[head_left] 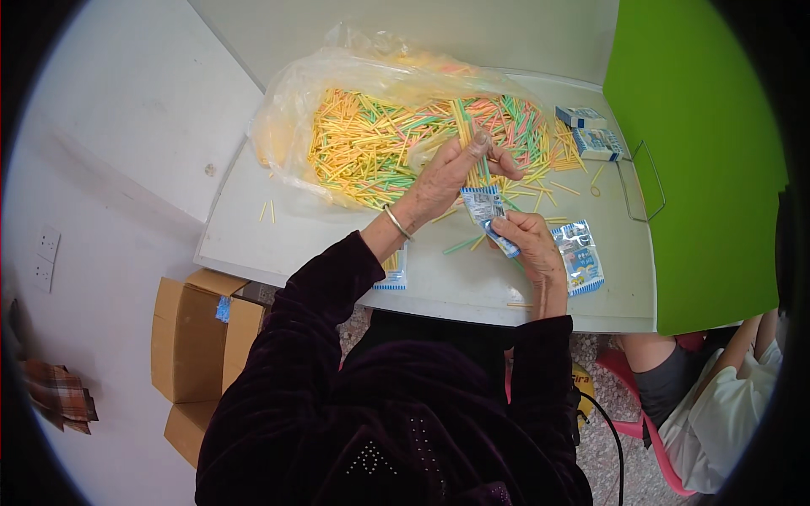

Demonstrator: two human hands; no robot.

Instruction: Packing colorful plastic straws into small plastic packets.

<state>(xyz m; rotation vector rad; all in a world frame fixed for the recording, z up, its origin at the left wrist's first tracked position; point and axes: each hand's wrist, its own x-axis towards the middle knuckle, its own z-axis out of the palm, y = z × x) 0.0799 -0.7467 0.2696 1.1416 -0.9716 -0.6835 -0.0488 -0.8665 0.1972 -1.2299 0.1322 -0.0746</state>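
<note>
My left hand (456,166) is closed around a small bundle of thin yellow, orange and green sticks (461,120), held upright over the table. Just below, my right hand (531,240) pinches a small blue-and-white packet (483,204). The lower ends of the sticks meet the packet's upper edge; whether they are inside it I cannot tell. Behind my hands a large clear plastic bag (283,126) lies spread, full of loose coloured sticks (363,143). Beside my right wrist lie blue-and-white packets (582,261). Another packet (393,274) is partly hidden by my left sleeve.
Two small blue-and-white boxes (597,144) sit at the table's right back, near a green panel (700,169) with a wire loop (662,202). Loose sticks are scattered on the white table (278,244). An open cardboard box (187,337) stands lower left. Another person (717,413) sits at right.
</note>
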